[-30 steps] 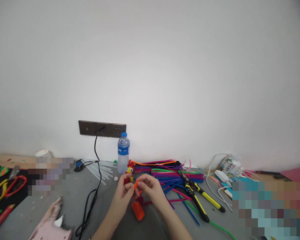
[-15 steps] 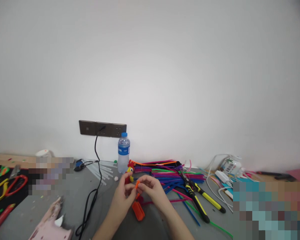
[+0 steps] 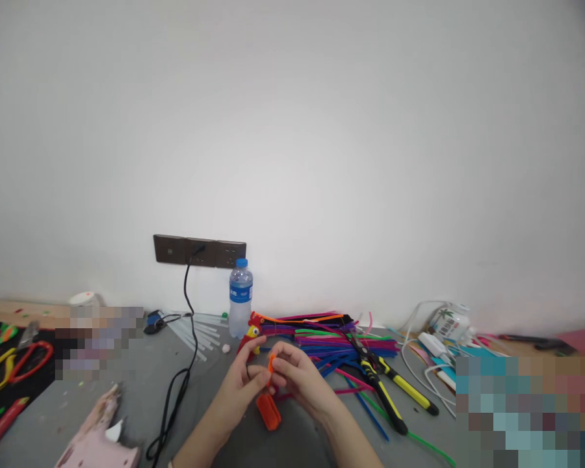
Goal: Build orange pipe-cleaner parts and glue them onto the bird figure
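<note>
A short orange pipe cleaner (image 3: 272,363) is pinched between both hands, low in the middle of the view. My left hand (image 3: 244,377) grips it with thumb and fingers, its index finger raised a little. My right hand (image 3: 295,370) holds the upper part in a fingertip pinch. On the table just under the hands lies an orange trough-shaped piece (image 3: 269,413). Behind my left fingers stands a red and yellow figure (image 3: 254,333) with a round eye, partly hidden by the hand.
Pipe cleaners (image 3: 322,338) in many colours lie behind my right hand, with yellow-black pliers (image 3: 385,387) across them. A water bottle (image 3: 241,302) stands by the wall. A black cable (image 3: 178,383), a pink glue gun (image 3: 100,435) and scissors (image 3: 29,357) lie to the left.
My left index finger has lifted and straightened away from the orange pipe cleaner. Both hands have shifted only slightly, and the pipe cleaner now stands more upright.
</note>
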A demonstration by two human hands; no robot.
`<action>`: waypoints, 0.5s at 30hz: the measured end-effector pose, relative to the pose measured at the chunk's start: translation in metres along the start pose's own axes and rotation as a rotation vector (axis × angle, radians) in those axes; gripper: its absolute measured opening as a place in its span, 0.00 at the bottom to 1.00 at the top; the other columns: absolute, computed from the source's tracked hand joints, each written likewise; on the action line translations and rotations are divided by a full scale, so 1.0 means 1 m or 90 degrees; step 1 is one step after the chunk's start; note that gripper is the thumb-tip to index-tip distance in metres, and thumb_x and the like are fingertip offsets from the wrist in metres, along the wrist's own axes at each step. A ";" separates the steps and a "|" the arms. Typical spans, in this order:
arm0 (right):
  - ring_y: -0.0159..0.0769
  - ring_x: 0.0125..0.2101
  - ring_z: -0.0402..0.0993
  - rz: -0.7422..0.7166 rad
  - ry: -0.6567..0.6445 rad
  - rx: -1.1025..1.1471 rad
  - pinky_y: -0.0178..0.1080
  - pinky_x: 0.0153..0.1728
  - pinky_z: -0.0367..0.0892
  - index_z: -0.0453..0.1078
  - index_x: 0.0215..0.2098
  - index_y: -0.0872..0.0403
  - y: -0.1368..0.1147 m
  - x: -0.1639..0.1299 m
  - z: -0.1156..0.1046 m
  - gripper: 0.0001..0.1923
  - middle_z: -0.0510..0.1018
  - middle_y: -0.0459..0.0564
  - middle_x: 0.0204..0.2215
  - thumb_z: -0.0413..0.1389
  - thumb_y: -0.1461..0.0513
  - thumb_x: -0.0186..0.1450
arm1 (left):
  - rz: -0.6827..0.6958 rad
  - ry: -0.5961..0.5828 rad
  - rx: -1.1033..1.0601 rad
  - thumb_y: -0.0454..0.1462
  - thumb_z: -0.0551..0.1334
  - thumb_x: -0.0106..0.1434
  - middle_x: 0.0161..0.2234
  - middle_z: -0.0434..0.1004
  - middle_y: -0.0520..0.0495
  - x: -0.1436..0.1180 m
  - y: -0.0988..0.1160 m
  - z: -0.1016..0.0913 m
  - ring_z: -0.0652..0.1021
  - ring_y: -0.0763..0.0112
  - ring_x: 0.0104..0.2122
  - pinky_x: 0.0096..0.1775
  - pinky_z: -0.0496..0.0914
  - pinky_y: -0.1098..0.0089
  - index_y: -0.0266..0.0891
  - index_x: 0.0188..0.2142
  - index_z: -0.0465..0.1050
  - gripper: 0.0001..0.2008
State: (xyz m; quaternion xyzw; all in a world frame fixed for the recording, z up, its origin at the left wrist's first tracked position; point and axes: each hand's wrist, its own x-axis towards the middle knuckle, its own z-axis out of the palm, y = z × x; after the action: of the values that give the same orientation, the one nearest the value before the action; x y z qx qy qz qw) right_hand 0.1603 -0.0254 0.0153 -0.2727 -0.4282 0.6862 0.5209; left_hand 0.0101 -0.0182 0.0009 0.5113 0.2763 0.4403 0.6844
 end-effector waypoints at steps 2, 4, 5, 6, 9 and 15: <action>0.25 0.16 0.58 0.005 -0.012 -0.001 0.32 0.23 0.62 0.68 0.28 0.54 -0.001 0.000 0.001 0.17 0.66 0.37 0.16 0.68 0.53 0.52 | 0.001 0.007 0.001 0.47 0.69 0.55 0.25 0.82 0.46 0.000 -0.002 0.000 0.80 0.67 0.27 0.35 0.71 0.69 0.36 0.60 0.57 0.39; 0.25 0.16 0.57 0.003 -0.015 -0.010 0.32 0.24 0.62 0.68 0.28 0.54 -0.002 0.000 0.000 0.17 0.66 0.38 0.16 0.67 0.53 0.53 | 0.011 0.020 0.001 0.48 0.69 0.54 0.24 0.82 0.46 0.000 -0.004 0.000 0.80 0.66 0.26 0.35 0.72 0.68 0.35 0.60 0.58 0.39; 0.25 0.16 0.57 -0.001 -0.015 -0.017 0.32 0.24 0.62 0.67 0.28 0.54 -0.002 0.000 0.000 0.17 0.66 0.38 0.16 0.67 0.52 0.53 | 0.016 0.026 0.001 0.48 0.69 0.54 0.24 0.82 0.46 0.000 -0.004 0.000 0.80 0.66 0.26 0.35 0.72 0.68 0.35 0.60 0.58 0.39; 0.25 0.16 0.57 -0.004 -0.016 -0.024 0.32 0.24 0.62 0.67 0.28 0.54 -0.002 -0.001 -0.001 0.17 0.66 0.38 0.16 0.66 0.52 0.54 | 0.020 0.028 0.002 0.48 0.69 0.54 0.24 0.82 0.46 0.000 -0.005 0.000 0.80 0.66 0.26 0.35 0.72 0.68 0.35 0.60 0.59 0.39; 0.26 0.17 0.58 -0.001 -0.039 -0.046 0.32 0.25 0.62 0.67 0.29 0.54 -0.003 -0.003 -0.001 0.17 0.66 0.38 0.17 0.65 0.51 0.55 | 0.027 0.015 0.007 0.47 0.69 0.55 0.25 0.83 0.45 0.000 -0.006 0.001 0.81 0.65 0.28 0.35 0.72 0.68 0.36 0.60 0.58 0.38; 0.25 0.18 0.56 -0.041 -0.037 -0.093 0.30 0.24 0.58 0.67 0.31 0.54 -0.006 -0.003 0.003 0.16 0.65 0.39 0.21 0.63 0.51 0.58 | 0.047 -0.016 0.050 0.48 0.65 0.59 0.27 0.82 0.45 0.000 -0.008 -0.002 0.81 0.62 0.31 0.37 0.71 0.66 0.36 0.62 0.53 0.37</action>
State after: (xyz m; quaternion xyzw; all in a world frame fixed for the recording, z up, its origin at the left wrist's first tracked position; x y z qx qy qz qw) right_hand 0.1620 -0.0289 0.0213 -0.2760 -0.5009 0.6438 0.5084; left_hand 0.0116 -0.0180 -0.0075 0.5530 0.2655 0.4474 0.6508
